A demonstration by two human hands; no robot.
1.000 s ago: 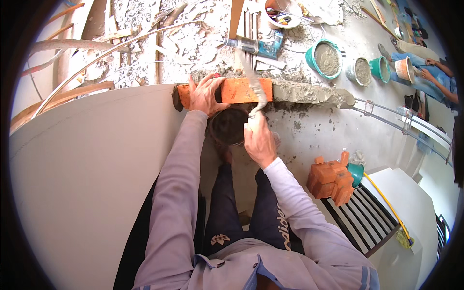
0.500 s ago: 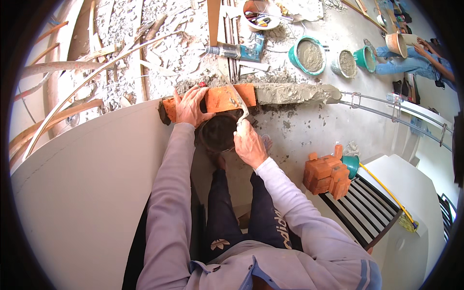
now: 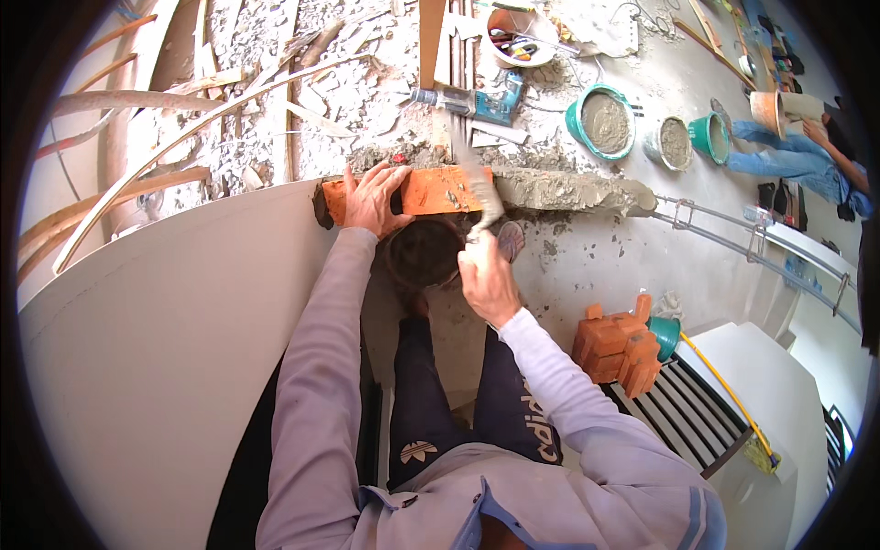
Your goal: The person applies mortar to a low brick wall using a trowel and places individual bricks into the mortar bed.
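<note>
Fingers spread, my left hand [image 3: 374, 202] rests over the left end of the orange bricks [image 3: 435, 191] laid along the top of a low wall. A dark gap or shadow shows beside its fingers. My right hand [image 3: 489, 280] is closed around the handle of a trowel [image 3: 490, 216], just on the near side of the wall. The trowel's blade is smeared by motion and passes over the right end of the brick. Bits of grey mortar stick to the brick top. To its right runs a thick bed of mortar [image 3: 573, 190]. Below the wall sits a dark round container [image 3: 423, 252].
Beyond the wall lie rubble [image 3: 339, 110], a blue power drill [image 3: 495, 103], a bucket of tools [image 3: 521, 37] and mortar buckets [image 3: 605, 124]. Steel bars [image 3: 715, 225] extend right. Stacked bricks [image 3: 616, 344] stand on a slatted bench [image 3: 683, 403]. Another person [image 3: 797, 151] is far right.
My right hand has shifted slightly right and nearer, and the trowel blade has swung more upright across the brick's right end. My left hand stays on the brick. The view has moved slightly.
</note>
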